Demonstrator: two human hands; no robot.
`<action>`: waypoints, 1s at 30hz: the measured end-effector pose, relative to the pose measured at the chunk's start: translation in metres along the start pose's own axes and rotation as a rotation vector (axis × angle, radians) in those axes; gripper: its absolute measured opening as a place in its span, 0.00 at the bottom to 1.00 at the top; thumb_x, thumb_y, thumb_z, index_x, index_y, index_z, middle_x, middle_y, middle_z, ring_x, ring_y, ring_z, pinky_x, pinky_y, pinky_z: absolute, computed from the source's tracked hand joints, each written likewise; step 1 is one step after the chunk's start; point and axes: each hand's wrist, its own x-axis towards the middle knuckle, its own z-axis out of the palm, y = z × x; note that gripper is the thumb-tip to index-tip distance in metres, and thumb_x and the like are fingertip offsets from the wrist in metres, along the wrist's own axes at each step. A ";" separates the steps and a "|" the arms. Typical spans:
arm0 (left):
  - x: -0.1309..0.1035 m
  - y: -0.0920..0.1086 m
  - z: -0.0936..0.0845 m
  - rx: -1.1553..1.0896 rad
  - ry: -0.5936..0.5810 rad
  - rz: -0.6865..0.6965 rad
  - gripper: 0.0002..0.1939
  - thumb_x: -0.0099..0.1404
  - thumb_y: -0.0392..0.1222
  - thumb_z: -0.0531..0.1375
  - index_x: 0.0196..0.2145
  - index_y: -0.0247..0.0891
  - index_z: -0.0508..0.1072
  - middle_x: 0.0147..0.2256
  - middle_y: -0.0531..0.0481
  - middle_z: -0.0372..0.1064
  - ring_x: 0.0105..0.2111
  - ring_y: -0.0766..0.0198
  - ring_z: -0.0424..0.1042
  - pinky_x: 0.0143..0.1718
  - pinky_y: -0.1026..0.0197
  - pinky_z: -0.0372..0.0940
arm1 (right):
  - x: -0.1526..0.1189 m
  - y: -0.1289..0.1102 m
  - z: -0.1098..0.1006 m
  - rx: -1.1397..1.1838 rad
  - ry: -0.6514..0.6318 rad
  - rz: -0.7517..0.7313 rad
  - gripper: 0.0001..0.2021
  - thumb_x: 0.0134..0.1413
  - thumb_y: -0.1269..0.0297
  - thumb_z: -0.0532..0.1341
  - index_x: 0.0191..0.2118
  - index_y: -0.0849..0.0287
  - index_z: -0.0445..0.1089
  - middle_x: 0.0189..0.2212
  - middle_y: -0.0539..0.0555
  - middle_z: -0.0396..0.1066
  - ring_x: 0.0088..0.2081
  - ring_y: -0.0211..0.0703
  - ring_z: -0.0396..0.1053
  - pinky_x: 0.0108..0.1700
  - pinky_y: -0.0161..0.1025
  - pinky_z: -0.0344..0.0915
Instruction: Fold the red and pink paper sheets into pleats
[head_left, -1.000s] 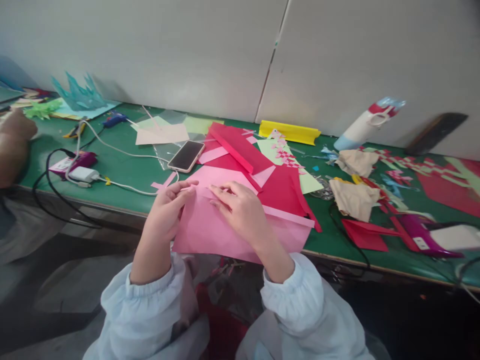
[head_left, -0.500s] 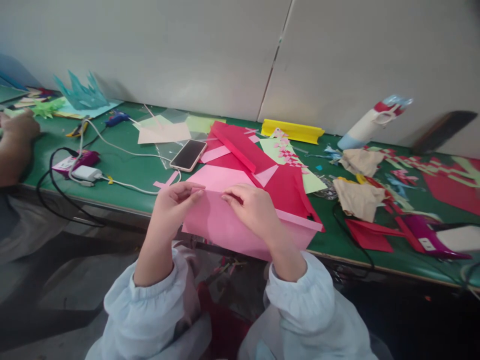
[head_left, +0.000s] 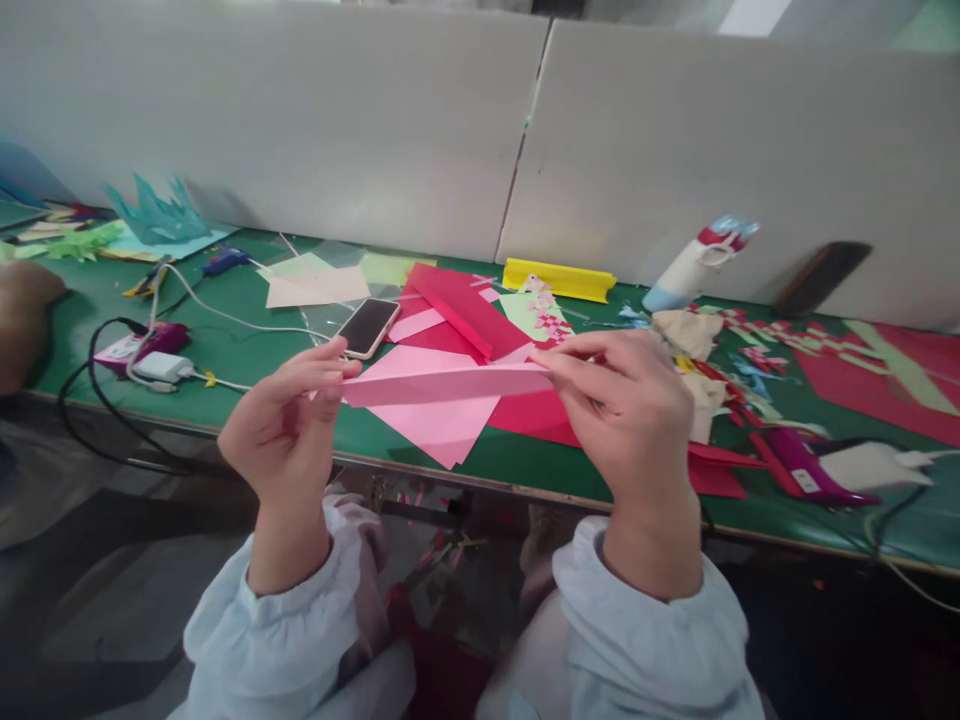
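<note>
A narrow pink paper strip [head_left: 442, 384] is stretched between both hands, roughly level above the front of the table. My left hand [head_left: 289, 415] pinches its left end between thumb and fingers. The right end is pinched by my right hand [head_left: 619, 400]. Below the strip a larger pink sheet [head_left: 442, 430] lies with a corner over the table's front edge. Red paper [head_left: 532, 415] lies under and to the right of it, partly hidden by my right hand. A folded red piece [head_left: 454, 318] rests behind the strip.
A phone [head_left: 369, 327] on a white cable lies behind my left hand. A yellow folded piece [head_left: 559, 280] stands near the wall. A white bottle-like object [head_left: 694, 268], purple power strips [head_left: 806, 468] and cables sit around. Another person's arm [head_left: 30, 320] is at far left.
My hands have risen and spread apart, holding the pink paper edge-on as a narrow strip between them. The camera view has tilted up and shifted right.
</note>
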 end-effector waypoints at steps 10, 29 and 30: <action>-0.014 -0.040 -0.024 0.369 -0.614 0.418 0.12 0.57 0.32 0.64 0.38 0.47 0.78 0.37 0.50 0.78 0.42 0.56 0.74 0.50 0.53 0.65 | -0.059 0.029 0.030 -0.179 -0.189 -0.156 0.11 0.64 0.70 0.56 0.40 0.53 0.77 0.33 0.55 0.74 0.37 0.46 0.66 0.42 0.43 0.62; -0.070 -0.061 -0.016 0.631 -1.015 0.654 0.15 0.67 0.34 0.55 0.50 0.36 0.74 0.49 0.46 0.76 0.44 0.54 0.71 0.45 0.51 0.67 | -0.121 0.035 0.047 -0.128 -0.373 -0.258 0.08 0.63 0.72 0.58 0.42 0.62 0.75 0.37 0.55 0.76 0.40 0.44 0.68 0.45 0.40 0.63; -0.070 -0.061 -0.015 0.628 -1.010 0.639 0.14 0.68 0.34 0.55 0.49 0.36 0.75 0.48 0.46 0.76 0.44 0.55 0.71 0.45 0.51 0.67 | -0.120 0.035 0.047 -0.105 -0.388 -0.240 0.08 0.63 0.72 0.57 0.41 0.62 0.75 0.37 0.56 0.76 0.40 0.45 0.68 0.45 0.41 0.63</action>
